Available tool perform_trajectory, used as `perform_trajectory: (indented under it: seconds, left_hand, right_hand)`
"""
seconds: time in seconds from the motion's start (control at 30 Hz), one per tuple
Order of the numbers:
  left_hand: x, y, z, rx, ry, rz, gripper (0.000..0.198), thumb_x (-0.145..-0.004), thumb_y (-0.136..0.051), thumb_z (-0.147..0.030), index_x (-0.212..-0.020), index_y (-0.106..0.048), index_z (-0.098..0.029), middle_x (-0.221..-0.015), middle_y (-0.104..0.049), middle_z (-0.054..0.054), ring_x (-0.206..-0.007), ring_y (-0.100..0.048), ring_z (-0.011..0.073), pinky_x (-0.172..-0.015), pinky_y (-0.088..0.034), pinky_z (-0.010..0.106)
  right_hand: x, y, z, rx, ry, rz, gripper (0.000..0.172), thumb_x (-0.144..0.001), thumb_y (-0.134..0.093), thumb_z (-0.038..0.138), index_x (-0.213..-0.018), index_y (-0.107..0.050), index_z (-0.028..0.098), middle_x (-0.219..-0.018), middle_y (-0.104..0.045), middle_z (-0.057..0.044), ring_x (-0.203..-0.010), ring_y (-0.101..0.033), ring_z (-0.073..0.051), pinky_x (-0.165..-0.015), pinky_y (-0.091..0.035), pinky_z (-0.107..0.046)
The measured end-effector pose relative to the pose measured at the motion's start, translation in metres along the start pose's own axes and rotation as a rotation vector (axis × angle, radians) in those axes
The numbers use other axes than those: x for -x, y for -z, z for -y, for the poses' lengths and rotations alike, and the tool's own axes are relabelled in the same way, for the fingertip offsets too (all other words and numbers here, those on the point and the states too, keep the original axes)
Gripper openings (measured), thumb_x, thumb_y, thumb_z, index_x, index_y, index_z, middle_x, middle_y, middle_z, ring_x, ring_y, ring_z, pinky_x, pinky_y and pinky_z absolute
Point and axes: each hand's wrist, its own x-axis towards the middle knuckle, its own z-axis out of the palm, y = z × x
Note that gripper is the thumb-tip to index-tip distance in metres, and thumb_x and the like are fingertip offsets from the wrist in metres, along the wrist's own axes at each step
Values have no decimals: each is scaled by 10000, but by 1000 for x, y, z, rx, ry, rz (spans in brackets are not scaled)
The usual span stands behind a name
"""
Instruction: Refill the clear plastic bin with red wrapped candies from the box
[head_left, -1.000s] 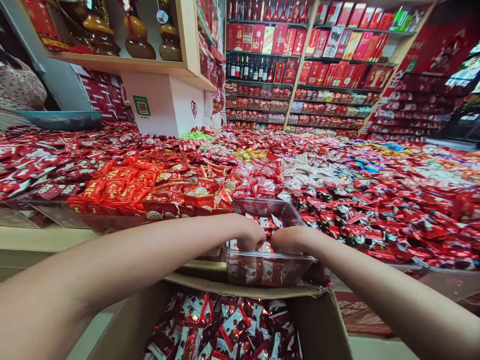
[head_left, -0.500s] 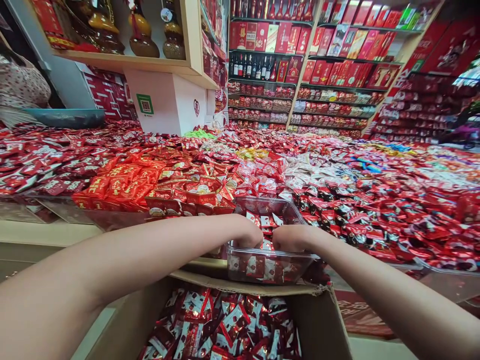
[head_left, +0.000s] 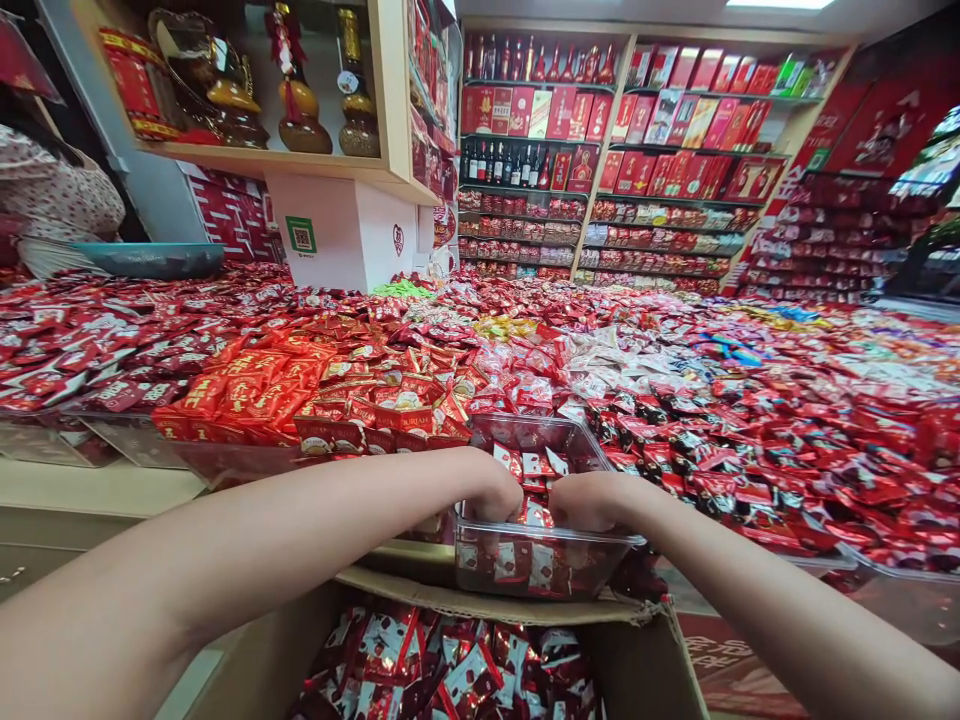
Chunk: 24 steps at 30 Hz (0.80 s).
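Both my hands reach down into a clear plastic bin [head_left: 547,580] at the counter's front. My left hand [head_left: 496,490] is at the bin's left side, and my right hand [head_left: 589,500] is at its right. Their fingers dip below the rim among red and white wrapped candies [head_left: 536,490], so I cannot see what they grip. Right below the bin stands an open cardboard box [head_left: 637,650], with many candy packets [head_left: 457,665] in the same red and white wrapping inside.
Heaps of wrapped sweets [head_left: 750,440] spread across the counter on both sides. Orange-red packets [head_left: 255,390] lie to the left of the bin. A display cabinet [head_left: 330,165] overhangs the back left, near a blue tray [head_left: 150,260] and a person's patterned sleeve [head_left: 52,190]. Stocked shelves [head_left: 600,150] line the back.
The view has tilted up slightly, so everything sits lower in the picture. My hands stay inside the bin with almost no shift.
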Motion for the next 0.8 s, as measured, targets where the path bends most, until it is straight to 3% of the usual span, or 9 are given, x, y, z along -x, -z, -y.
perform_trajectory:
  seconds: [0.1, 0.23, 0.37, 0.47, 0.53, 0.63, 0.67, 0.73, 0.8]
  left_hand:
    - [6, 3, -6, -53, 10, -73, 242, -522, -744, -176, -759, -726, -218, -631, -671, 12, -607, -570, 176, -620, -457, 281]
    - [32, 9, -15, -80, 18, -250, 320, -649, -625, -139, -957, -682, -202, -839, -696, 43, -706, -583, 173, -645, -436, 260]
    - [76, 6, -18, -24, -37, -529, 296, -787, -507, -201, -1064, -611, -190, -992, -659, 37, -815, -580, 150, -691, -415, 233]
    - [115, -12, -19, 156, -169, -738, 199, -807, -504, -213, -952, -638, -191, -885, -661, -8, -777, -585, 106, -680, -409, 185]
    - [138, -34, -19, 326, -274, -690, 165, -810, -520, -251, -905, -649, -213, -809, -660, -36, -733, -590, 87, -672, -414, 166]
    - [148, -83, -15, 582, -331, -392, 203, -813, -518, -271, -950, -666, -249, -851, -684, -29, -769, -611, 94, -677, -432, 157]
    - [144, -103, -13, 624, -314, -285, 237, -805, -529, -289, -1002, -656, -259, -892, -690, -14, -793, -617, 112, -678, -440, 168]
    - [124, -144, -11, 589, -204, -151, 321, -761, -569, -297, -1077, -626, -281, -945, -691, 13, -838, -629, 163, -690, -456, 217]
    - [96, -180, -11, 415, -19, -176, 426, -689, -634, -330, -1112, -597, -289, -1097, -637, 58, -991, -586, 253, -773, -458, 310]
  right_hand:
    - [6, 1, 1, -28, -26, 0, 376, -610, -674, 353, -922, -694, 144, -867, -691, -76, -696, -601, -191, -488, -369, -233]
    - [9, 0, 4, -52, -56, -19, 341, -608, -666, 286, -898, -697, 109, -857, -691, -98, -703, -600, -205, -473, -355, -239]
    - [7, -2, 1, -80, -73, -94, 272, -634, -600, 189, -885, -689, 135, -852, -692, -73, -728, -603, -195, -495, -354, -228]
    - [16, -2, -3, -110, -71, -195, 251, -666, -556, 169, -893, -662, 181, -855, -683, -30, -736, -594, -165, -533, -362, -217]
    - [32, -4, 0, -125, -89, -329, 202, -719, -524, 195, -890, -632, 188, -840, -669, -28, -718, -579, -154, -562, -371, -225]
    - [60, -21, 16, -265, -71, -581, 159, -820, -452, 274, -808, -596, 209, -761, -648, -21, -657, -556, -136, -581, -392, -225]
    - [66, -31, 25, -352, -22, -579, 185, -833, -443, 304, -757, -589, 220, -721, -642, -14, -632, -551, -131, -557, -397, -216]
    - [65, -57, 47, -508, 178, -399, 174, -825, -462, 290, -749, -611, 243, -760, -658, 3, -676, -577, -124, -567, -422, -190]
    - [47, -86, 72, -469, 341, -106, 112, -782, -546, 279, -826, -648, 263, -835, -672, 25, -746, -608, -130, -613, -441, -180]
